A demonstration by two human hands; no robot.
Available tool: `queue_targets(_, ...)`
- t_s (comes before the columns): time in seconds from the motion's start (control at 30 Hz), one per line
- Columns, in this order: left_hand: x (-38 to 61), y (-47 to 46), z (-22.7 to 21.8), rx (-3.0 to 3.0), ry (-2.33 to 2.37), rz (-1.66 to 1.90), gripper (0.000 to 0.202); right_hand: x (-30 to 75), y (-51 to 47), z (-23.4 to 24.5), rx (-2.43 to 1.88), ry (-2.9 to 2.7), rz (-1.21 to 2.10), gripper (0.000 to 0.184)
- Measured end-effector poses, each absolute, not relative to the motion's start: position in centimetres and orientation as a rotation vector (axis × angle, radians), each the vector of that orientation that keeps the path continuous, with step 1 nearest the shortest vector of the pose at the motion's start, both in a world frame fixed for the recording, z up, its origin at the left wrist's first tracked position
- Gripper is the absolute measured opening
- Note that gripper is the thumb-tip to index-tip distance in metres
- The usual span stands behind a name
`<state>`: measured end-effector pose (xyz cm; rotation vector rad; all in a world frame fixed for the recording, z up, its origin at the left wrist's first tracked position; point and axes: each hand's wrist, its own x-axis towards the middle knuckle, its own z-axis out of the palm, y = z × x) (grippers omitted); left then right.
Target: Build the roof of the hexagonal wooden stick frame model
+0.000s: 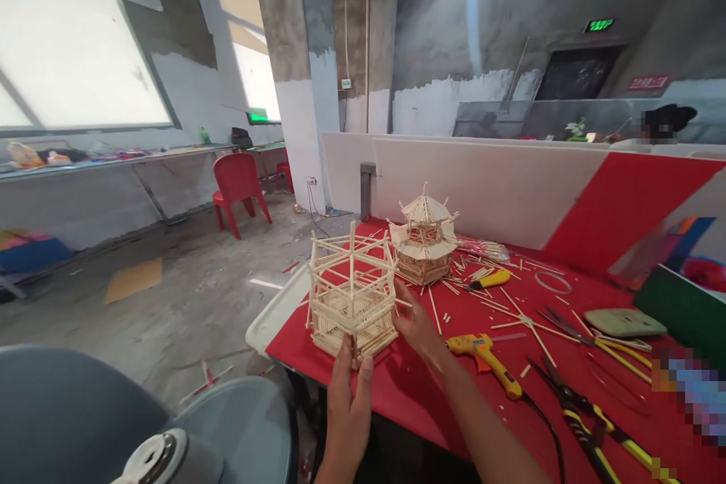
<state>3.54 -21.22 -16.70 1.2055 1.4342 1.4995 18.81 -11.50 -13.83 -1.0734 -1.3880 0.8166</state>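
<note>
A six-sided pavilion frame (352, 283) of thin wooden sticks, with open upper posts and a slatted base, stands at the near left end of the red table. My left hand (348, 401) grips the front corner of its base, thumb and fingers closed around the edge. Around the right side of the frame my right hand (418, 325) is closed, its fingers partly hidden behind the sticks. Just behind is a stick pagoda model (425, 238) with a tiered roof. A yellow glue gun (485, 359) lies to the right of my right hand.
On the red tabletop (408, 393) lie a yellow utility knife (491, 280), joined sticks (527, 320), yellow-handled pliers (584, 412) and several loose sticks. A white partition (482, 181) borders the back. Bottom left are a grey stool (243, 423) and a white lidded container (164, 457).
</note>
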Motion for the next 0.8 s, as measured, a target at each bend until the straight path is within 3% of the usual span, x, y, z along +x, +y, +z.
queue_targets(0.23, 6.6, -21.8, -17.9, 1.422, 1.369, 1.404, 0.072, 20.3, -9.1, -13.3, -1.047, -1.220, 1.039, 0.076)
queue_targets(0.5, 6.1, -21.8, -18.4, 1.554, 1.359, 1.448, 0.063, 23.3, -10.7, -14.2, -1.187, -1.111, 1.018, 0.074)
queue_targets(0.8, 5.6, -23.0, -15.9, 1.675, 1.555, 1.630, 0.038, 26.1, -15.2, -11.2, -1.337, -1.357, 0.676, 0.037)
